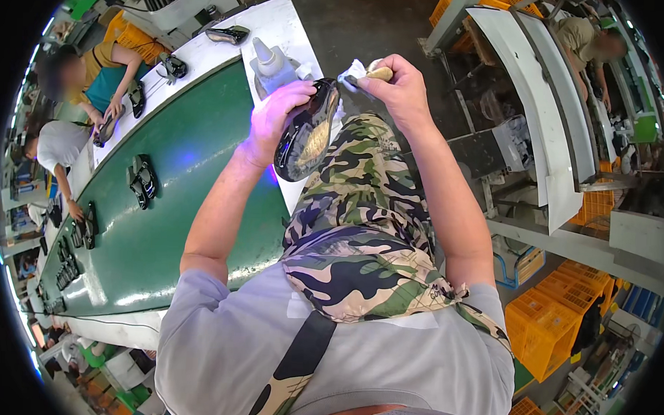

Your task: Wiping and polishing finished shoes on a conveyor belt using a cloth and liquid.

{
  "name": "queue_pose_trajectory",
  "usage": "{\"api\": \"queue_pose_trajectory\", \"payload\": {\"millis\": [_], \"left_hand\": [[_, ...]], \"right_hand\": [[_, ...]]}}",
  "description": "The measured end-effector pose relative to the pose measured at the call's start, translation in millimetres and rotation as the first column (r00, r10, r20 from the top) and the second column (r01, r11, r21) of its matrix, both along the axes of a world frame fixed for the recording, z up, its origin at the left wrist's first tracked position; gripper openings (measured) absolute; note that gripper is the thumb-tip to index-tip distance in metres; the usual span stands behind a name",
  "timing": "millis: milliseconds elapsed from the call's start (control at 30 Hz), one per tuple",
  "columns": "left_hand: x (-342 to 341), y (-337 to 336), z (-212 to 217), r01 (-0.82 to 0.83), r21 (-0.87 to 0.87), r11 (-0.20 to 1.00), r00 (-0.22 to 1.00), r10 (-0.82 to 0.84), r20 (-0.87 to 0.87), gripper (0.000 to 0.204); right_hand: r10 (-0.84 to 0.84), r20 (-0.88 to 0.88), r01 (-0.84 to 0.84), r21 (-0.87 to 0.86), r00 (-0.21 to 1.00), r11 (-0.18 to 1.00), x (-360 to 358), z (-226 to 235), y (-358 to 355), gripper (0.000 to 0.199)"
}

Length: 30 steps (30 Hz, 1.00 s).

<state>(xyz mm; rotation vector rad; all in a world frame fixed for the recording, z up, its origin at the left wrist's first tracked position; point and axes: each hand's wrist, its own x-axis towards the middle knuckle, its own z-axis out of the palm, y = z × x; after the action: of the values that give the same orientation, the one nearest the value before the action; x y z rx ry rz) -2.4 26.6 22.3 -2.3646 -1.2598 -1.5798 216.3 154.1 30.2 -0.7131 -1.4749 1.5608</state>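
We have a glossy black shoe (302, 144) in front of us, just above the corner of the worktable and close to our lap, tilted so that the face with a rough golden patch looks up toward us; we cannot tell whether that patch belongs to the sole or the inside. Our left hand (275, 118) grips the shoe along its left side, the fingers reaching over its upper edge. Our right hand (403, 93) is near the shoe's upper right, thumb and fingers pinched narrow on a small tan piece (381, 74), with a crumpled white wad (350, 75) at the fingertips, on the side toward the shoe.

Just beyond the left hand, a squeeze bottle (271, 65) with a pointed nozzle stands on the white tabletop (291, 23). Below our hands we wear a camouflage apron (359, 274) over a grey shirt (225, 343).

To our left runs a green belt (202, 166), carrying a pair of black shoes (141, 180) near its middle and more toward its far end. Across it, a co-worker in a yellow top (103, 64) handles a shoe, and another in a white shirt (62, 141) reaches toward the belt. To our right are pale panels (529, 97) on a frame, and lower down, orange crates (544, 325).
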Motion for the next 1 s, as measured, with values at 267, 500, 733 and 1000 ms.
{"api": "queue_pose_trajectory", "payload": {"millis": [267,500,733,1000], "left_hand": [[0.4,-9.9,14.5,-0.015,-0.004,1.0,0.998,0.015,-0.064,0.034],[6.0,0.5,4.0,-0.074,-0.116,0.991,0.997,0.072,-0.025,0.039],[22.2,5.4,8.9,-0.113,-0.267,0.957,0.992,0.091,-0.092,0.053],[20.9,9.8,8.1,-0.013,-0.765,0.644,0.995,-0.071,-0.077,0.07]], "right_hand": [[-0.005,0.068,-0.001,0.089,0.998,0.996,-19.1,8.5,-10.5,0.021],[0.152,-0.068,-0.162,-0.176,0.986,0.971,-11.1,13.9,-28.6,0.019],[0.131,-0.035,-0.135,-0.153,0.991,0.979,3.2,33.6,-25.8,0.019],[0.073,0.149,-0.089,0.108,0.986,0.99,11.2,45.9,-10.7,0.02]]}}
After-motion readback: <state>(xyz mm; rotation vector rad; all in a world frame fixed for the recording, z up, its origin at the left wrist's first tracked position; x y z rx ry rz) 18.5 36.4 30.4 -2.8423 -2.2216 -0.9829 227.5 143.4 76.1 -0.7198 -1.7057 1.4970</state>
